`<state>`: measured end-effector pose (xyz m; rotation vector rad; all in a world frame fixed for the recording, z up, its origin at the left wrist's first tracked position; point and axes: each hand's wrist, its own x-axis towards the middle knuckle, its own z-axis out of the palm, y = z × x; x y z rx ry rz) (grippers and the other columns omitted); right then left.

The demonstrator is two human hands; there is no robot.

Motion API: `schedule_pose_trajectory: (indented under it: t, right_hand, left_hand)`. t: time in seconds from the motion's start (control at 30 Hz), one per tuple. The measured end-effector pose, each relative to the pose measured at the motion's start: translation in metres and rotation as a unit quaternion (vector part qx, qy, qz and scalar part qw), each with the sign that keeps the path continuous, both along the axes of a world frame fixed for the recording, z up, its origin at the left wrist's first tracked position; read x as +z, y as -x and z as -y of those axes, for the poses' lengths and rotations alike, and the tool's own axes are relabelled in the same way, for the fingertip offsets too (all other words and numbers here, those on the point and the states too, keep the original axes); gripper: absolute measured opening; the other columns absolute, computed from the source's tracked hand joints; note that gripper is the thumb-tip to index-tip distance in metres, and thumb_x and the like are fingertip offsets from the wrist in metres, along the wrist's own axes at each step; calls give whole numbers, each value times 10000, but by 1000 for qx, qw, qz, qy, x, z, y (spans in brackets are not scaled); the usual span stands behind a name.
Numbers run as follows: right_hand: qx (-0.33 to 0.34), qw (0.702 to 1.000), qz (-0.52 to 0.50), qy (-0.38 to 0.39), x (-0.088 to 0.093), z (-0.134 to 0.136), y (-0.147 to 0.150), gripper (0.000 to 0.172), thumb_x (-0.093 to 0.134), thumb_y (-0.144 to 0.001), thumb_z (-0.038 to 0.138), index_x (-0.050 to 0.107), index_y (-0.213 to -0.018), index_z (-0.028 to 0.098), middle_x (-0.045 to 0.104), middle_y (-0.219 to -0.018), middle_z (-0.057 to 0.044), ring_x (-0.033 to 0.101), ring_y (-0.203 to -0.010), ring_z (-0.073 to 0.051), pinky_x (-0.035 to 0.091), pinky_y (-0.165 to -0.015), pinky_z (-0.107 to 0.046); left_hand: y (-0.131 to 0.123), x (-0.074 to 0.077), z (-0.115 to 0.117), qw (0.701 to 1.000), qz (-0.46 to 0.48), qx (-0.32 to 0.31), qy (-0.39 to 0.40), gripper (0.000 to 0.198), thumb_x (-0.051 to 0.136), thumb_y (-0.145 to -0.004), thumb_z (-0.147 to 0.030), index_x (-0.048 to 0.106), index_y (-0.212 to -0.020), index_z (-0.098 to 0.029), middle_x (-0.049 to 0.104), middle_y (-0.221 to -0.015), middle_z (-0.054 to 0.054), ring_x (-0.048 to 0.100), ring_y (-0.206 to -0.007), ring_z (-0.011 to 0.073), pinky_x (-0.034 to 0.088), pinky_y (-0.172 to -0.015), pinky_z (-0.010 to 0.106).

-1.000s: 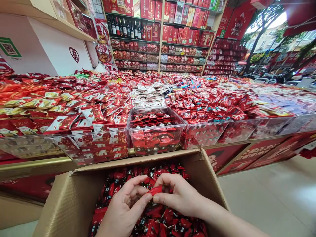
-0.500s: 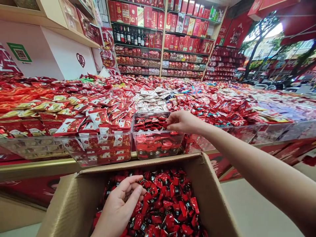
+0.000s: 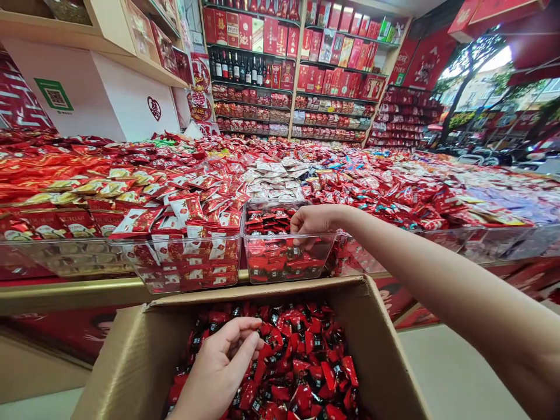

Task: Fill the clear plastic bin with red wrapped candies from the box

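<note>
My right hand point(image 3: 314, 224) reaches down into a clear plastic bin point(image 3: 289, 274) of small red-and-black wrapped candies point(image 3: 266, 220). Its fingers are bent and closed, with their tips partly behind the bin's front wall among the candies; what they grip cannot be made out. My left hand point(image 3: 219, 361) hovers over an open cardboard box point(image 3: 389, 344) full of the same kind of candies point(image 3: 301, 373). Those fingers curl in toward the thumb, and the inside of the hand is hidden.
Beside the bin on the left stands another clear bin point(image 3: 184, 265) of red-and-white packets. Heaped wrapped sweets point(image 3: 394, 192) cover the counter behind. Shelves with bottles point(image 3: 238, 69) and red gift boxes rise at the back. The box stands against the counter's front edge point(image 3: 87, 289).
My right hand has sunk lower into the bin, its fingertips now behind the front wall. The left hand keeps its curled pose over the box. The whole view has shifted slightly.
</note>
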<state>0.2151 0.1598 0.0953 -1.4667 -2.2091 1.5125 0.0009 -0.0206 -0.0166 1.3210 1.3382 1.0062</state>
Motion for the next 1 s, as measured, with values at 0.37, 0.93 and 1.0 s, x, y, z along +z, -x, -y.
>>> schedule_pose_trajectory:
  t: [0.37,0.93,1.0]
  right_hand:
    - [18,993,114,5,1,-4,1,348,746,-468,348,516,-645,157,615,-620,27,604,-617,-121,476,-568,-207]
    - [120,930,210,-276,7,-1,3,87,570,-587,225,532,-597,147,549,-578,8,442,-537,-83,320,-462,-182]
    - [121,928,198,-291,4,-3,1,43,537,-588,189,522,-589,149,544,-571,10,433,-532,-79,325,-473,-181]
  left_hand:
    - [8,-5,-2,990,-97,-99,-2,225,454,-800,-359,553,-940,-214,652,-780,-1,590,-725,140,450,-692,230]
    - [7,-10,-1,980,-146,-133,-23,237,418,-810,-346,558,-931,-198,630,-738,9,573,-708,163,438,-661,256]
    - [7,-8,0,979,-149,-136,-22,235,420,-808,-343,567,-921,-198,626,-729,5,567,-695,160,432,-649,247]
